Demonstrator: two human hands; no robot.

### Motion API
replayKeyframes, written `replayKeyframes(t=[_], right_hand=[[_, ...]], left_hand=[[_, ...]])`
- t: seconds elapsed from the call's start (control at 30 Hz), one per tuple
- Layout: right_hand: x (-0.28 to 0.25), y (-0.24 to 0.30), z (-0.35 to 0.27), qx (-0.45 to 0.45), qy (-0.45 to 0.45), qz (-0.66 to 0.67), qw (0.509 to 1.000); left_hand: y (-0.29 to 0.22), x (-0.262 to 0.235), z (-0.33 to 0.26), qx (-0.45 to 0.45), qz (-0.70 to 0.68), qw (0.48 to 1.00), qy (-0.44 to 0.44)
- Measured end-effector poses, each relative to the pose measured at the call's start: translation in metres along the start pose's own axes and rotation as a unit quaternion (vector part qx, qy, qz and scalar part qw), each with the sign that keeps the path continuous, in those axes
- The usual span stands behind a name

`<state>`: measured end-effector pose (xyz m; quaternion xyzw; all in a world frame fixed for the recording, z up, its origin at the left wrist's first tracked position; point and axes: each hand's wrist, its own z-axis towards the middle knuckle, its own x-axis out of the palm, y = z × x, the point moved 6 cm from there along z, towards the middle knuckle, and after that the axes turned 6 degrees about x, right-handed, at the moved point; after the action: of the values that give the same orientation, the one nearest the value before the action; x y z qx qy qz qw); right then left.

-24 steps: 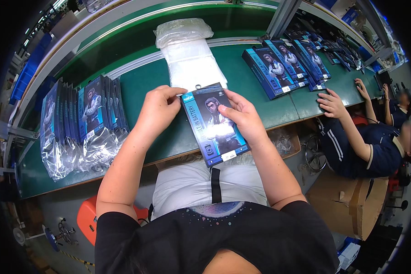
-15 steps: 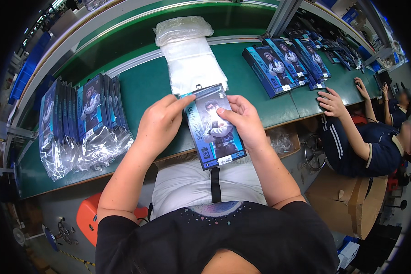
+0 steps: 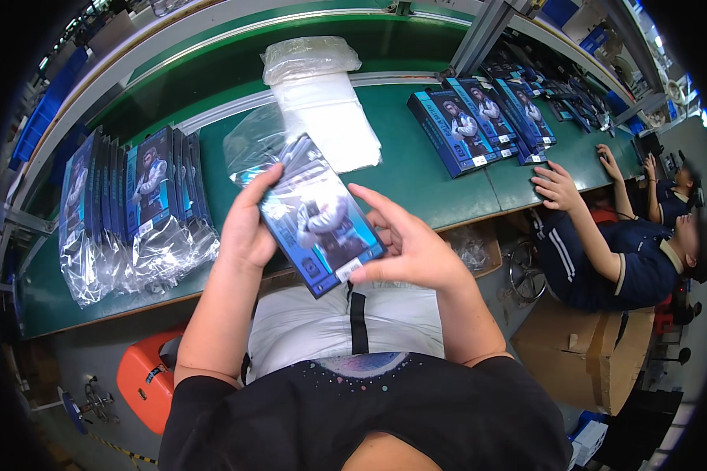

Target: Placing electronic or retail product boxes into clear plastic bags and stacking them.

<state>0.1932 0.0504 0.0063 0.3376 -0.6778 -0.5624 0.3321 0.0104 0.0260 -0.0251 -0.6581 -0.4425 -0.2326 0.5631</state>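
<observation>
Bright light glares off the box (image 3: 323,221); edges bend and darken.

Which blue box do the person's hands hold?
The middle box, between left hand and right hand; the left boxes and right boxes rest on the green table.

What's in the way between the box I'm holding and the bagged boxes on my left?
Your left hand, on the left side of the box, and clear plastic film spreading out at its upper left. I see no other object between it and the bagged boxes.
</observation>
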Motion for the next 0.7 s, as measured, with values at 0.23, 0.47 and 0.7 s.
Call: replayKeyframes(t=[0.23, 0.47, 0.7], right_hand=[[-0.007, 0.049, -0.008, -0.171, -0.162, -0.114, 0.965], [0.007, 0.069, -0.02, -0.21, -0.078, -0.274, 0.935], [-0.017, 0.078, -0.065, -0.436, -0.42, 0.022, 0.796]], left_hand=[[0.031, 0.06, -0.046, -0.024, 0.124, 0.984, 0.123], [0.026, 0.055, -0.04, -0.055, 0.047, 0.992, 0.108], [0.064, 0.071, -0.072, -0.22, 0.097, 0.922, 0.304]])
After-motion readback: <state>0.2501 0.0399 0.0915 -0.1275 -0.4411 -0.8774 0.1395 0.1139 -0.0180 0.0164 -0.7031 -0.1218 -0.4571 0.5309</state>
